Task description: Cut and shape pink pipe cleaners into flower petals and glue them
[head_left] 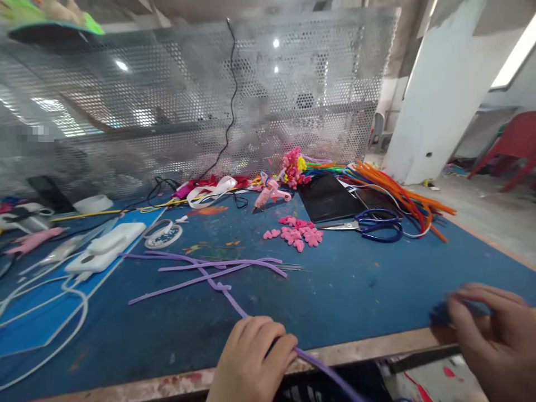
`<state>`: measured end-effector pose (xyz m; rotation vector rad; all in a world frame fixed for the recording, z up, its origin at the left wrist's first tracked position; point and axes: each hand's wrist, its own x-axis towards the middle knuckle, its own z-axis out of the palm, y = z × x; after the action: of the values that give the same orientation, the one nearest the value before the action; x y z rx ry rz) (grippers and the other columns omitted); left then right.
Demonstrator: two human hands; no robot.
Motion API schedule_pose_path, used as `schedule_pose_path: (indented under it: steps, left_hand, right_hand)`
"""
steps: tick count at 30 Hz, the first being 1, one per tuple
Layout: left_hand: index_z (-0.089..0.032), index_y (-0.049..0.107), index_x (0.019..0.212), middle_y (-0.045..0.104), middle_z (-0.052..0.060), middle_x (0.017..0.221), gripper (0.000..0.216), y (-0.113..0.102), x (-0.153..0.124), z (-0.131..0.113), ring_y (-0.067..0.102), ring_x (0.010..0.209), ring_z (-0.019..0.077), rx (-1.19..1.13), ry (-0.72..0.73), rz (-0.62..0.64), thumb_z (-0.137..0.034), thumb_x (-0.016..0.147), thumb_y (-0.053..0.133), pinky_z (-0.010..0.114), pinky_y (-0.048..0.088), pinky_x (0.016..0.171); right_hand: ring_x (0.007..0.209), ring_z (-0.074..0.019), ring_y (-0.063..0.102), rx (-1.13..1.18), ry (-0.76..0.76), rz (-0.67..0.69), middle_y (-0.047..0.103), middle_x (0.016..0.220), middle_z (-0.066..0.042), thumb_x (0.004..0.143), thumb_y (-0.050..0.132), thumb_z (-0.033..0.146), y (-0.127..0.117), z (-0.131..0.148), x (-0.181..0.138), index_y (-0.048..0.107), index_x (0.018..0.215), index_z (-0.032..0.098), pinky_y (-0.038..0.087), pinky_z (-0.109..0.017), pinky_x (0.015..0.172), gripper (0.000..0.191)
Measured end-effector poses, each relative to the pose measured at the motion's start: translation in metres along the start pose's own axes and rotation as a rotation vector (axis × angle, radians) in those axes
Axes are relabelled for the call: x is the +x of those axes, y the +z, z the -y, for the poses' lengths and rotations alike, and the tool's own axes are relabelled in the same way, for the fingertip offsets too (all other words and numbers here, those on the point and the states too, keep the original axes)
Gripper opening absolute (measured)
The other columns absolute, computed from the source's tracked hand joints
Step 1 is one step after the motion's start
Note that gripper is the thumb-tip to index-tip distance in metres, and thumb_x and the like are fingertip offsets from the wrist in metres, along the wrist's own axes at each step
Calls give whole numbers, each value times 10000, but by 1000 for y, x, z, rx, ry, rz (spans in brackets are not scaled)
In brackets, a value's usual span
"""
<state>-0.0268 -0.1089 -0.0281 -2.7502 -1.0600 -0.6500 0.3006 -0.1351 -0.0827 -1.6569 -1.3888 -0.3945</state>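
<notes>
My left hand is closed around a purple pipe cleaner at the table's front edge. One end of that stem runs up towards a loose bunch of purple pipe cleaners; the other hangs over the edge to the lower right. Off to the right, my right hand hovers above the edge with loosely curved fingers, thumb and forefinger a little apart. Its fingertips are blurred, and nothing shows in them. Pink fuzzy flower shapes lie mid-table, beside blue-handled scissors.
A pink glue gun rests behind the flowers. Orange and red pipe cleaners lie back right near a black sheet. Left are a white power strip with cables and a tape roll. A perforated metal panel stands behind.
</notes>
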Motion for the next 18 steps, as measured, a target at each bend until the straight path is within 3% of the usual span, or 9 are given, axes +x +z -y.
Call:
schedule_pose_path:
  steps: [3,5,9,13,16,18]
  left_hand:
    - [-193,579,834,598,28,744,180,-16,-11,8,541,697,157,1,-27,38,-173,855,402,286,426,642]
    - [-181,568,919,604,46,818,165,-34,-18,19,546,759,169,58,-53,-5,-176,848,418,294,425,686]
    - [-176,537,987,585,63,897,173,-63,-27,44,534,874,168,135,-108,-156,-159,844,443,275,414,783]
    - [-175,495,974,592,56,854,185,-48,-22,50,543,843,140,4,-13,-240,-105,865,362,243,441,740]
    - [-164,504,878,583,37,730,161,-27,-14,43,518,654,122,1,176,-164,-121,865,350,244,435,625]
    - [-166,502,837,561,19,685,116,-19,-9,38,472,575,110,46,223,-96,-104,841,404,235,396,552]
  right_hand:
    - [835,-212,539,140,-339,301,537,926,-80,833,460,316,-4,29,26,514,919,237,452,-354,725,129]
    - [856,-186,541,192,-550,496,548,953,-68,840,460,302,0,46,41,535,937,233,456,-310,727,141]
    - [808,-159,535,261,-750,683,580,905,-54,853,430,200,22,81,64,554,918,221,431,-291,720,142]
    - [807,-159,516,302,-855,793,578,870,-60,857,374,136,65,123,86,552,930,189,406,-291,721,200]
    - [816,-156,504,330,-932,806,570,872,-54,855,384,144,105,167,100,548,913,174,396,-276,714,176]
    - [824,-161,497,368,-1050,814,566,880,-50,856,430,217,130,201,101,546,928,171,396,-273,710,144]
